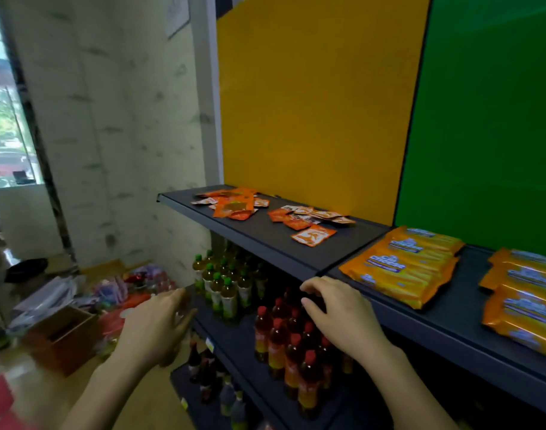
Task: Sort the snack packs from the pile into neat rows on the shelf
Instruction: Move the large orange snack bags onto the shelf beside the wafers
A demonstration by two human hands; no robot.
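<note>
Small orange snack packs lie in a loose pile (232, 203) at the back left of the dark grey shelf (265, 243). A second loose group of orange packs (308, 217) sits to its right, with one pack (313, 235) lying nearer the front. My left hand (155, 325) hovers below the shelf's front edge, fingers apart, holding nothing. My right hand (336, 308) is just below and in front of the shelf edge, fingers curled loosely, also empty. Both hands are apart from the packs.
Large orange biscuit packs (402, 265) lie in rows on the adjoining shelf to the right, more packs (522, 293) beyond them. Below stand green-capped bottles (222, 287) and red-capped bottles (293, 342). A cardboard box (60, 336) and scattered goods (119, 293) cover the floor at left.
</note>
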